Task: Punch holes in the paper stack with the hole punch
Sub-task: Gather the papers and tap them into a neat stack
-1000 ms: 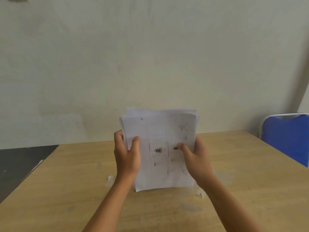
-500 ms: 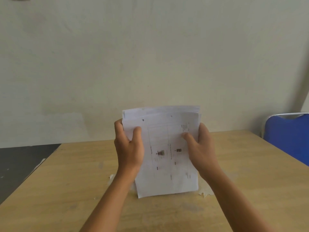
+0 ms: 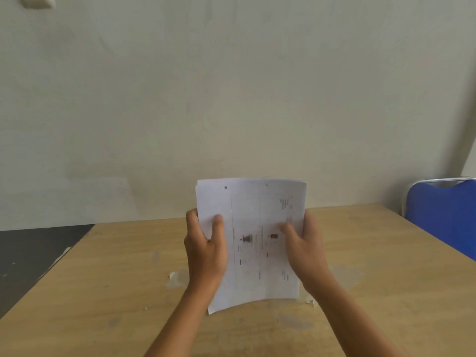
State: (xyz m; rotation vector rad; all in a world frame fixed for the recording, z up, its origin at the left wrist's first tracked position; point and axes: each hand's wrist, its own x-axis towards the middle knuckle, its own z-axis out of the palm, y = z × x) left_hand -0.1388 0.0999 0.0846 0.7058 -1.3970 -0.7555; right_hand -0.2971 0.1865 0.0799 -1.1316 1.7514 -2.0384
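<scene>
A white printed paper stack [image 3: 253,243] stands upright on its lower edge on the wooden table [image 3: 103,292], its printed face toward me. A small dark hole shows near its top left corner. My left hand [image 3: 206,251] grips the stack's left side with the thumb across the front. The right side is held by my right hand [image 3: 302,249], thumb also on the front. The top edges of the sheets look nearly even. No hole punch is in view.
A plain pale wall rises behind the table. A blue chair back [image 3: 445,215] with a metal frame stands at the right. Dark floor [image 3: 31,253] lies past the table's left edge. Small torn scraps [image 3: 175,276] stick to the tabletop near the stack.
Both hands have kept hold of the stack and lifted and tapped it on the table. The fanned top edges have drawn closer together.
</scene>
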